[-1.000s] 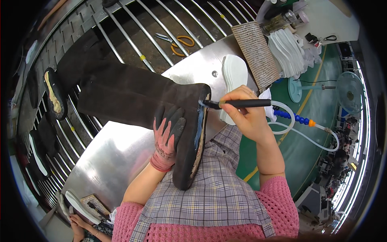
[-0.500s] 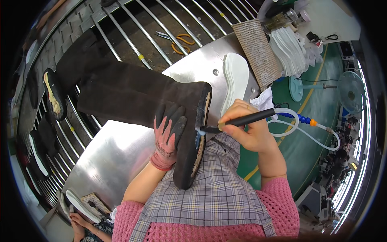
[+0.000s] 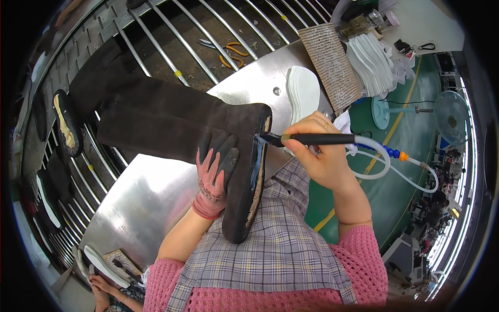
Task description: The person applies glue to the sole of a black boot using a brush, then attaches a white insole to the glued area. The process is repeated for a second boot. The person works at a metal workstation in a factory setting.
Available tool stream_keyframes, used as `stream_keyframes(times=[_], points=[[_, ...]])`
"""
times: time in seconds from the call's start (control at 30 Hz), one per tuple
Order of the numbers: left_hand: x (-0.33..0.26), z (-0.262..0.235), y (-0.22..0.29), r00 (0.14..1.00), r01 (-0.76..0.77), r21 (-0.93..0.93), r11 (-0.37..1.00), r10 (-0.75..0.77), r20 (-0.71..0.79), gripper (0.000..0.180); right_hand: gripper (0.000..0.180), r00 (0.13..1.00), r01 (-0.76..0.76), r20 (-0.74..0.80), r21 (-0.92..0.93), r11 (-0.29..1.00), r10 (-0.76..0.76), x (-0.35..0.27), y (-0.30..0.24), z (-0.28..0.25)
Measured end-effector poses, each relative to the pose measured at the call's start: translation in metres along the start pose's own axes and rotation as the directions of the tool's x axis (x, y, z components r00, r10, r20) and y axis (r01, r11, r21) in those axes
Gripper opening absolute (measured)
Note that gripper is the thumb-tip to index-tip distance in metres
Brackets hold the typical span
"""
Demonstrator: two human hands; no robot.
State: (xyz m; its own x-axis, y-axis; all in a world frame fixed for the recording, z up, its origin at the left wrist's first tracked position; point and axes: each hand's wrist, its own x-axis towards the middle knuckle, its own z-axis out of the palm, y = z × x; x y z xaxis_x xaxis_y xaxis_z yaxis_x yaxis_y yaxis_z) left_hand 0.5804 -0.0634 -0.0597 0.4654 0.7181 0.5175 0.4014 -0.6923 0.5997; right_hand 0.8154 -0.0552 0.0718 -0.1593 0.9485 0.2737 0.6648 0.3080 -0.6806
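Observation:
A tall dark-brown boot [image 3: 156,112] lies on its side, its shaft stretching left and its foot pointing down toward me. My left hand [image 3: 214,174], in a pink glove with dark-coated fingers, rests on the foot part, fingers spread and lying flat. My right hand [image 3: 319,148] is bare and closed around the black handle of a glue brush [image 3: 319,139], which has a clear hose at its rear end. The brush tip touches the boot's sole edge near the heel. Along that edge runs a wet, bluish streak [image 3: 256,169].
A metal tabletop [image 3: 140,203] adjoins a rack of steel bars [image 3: 195,44]. Orange-handled scissors [image 3: 228,52] lie beyond the bars. White insoles [image 3: 303,93] are stacked beside a corrugated board [image 3: 331,67]. Another boot's sole [image 3: 67,124] shows at left. Another person's hands [image 3: 101,286] appear lower left.
My right hand and the brush have moved up along the sole edge toward the heel, and the handle lies more level. More bluish streak shows below the tip. My left hand stays in place.

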Motion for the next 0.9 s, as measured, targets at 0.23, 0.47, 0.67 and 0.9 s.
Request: stream_keyframes(times=[0.23, 0.47, 0.67, 0.9], points=[[-0.005, 0.008, -0.003, 0.999, 0.031, 0.094, 0.995, -0.035, 0.04, 0.045, 0.018, 0.998, 0.036, 0.054, -0.025, 0.999, -0.034, -0.002, -0.009, -0.005], [-0.019, 0.018, -0.008, 0.982, -0.093, 0.133, 0.987, 0.113, -0.15, 0.051, 0.021, 0.992, 0.035, 0.124, 0.038, 0.999, -0.039, -0.011, -0.026, -0.01], [-0.023, 0.019, -0.009, 0.994, -0.059, 0.042, 0.997, 0.063, -0.091, 0.046, 0.025, 0.97, 0.166, 0.166, 0.093, 0.982, -0.179, -0.018, -0.039, -0.011], [-0.022, 0.017, -0.007, 1.0, -0.004, -0.02, 1.0, 0.004, -0.015, 0.041, 0.027, 0.979, 0.176, 0.102, -0.011, 0.984, -0.174, -0.021, -0.037, -0.013]])
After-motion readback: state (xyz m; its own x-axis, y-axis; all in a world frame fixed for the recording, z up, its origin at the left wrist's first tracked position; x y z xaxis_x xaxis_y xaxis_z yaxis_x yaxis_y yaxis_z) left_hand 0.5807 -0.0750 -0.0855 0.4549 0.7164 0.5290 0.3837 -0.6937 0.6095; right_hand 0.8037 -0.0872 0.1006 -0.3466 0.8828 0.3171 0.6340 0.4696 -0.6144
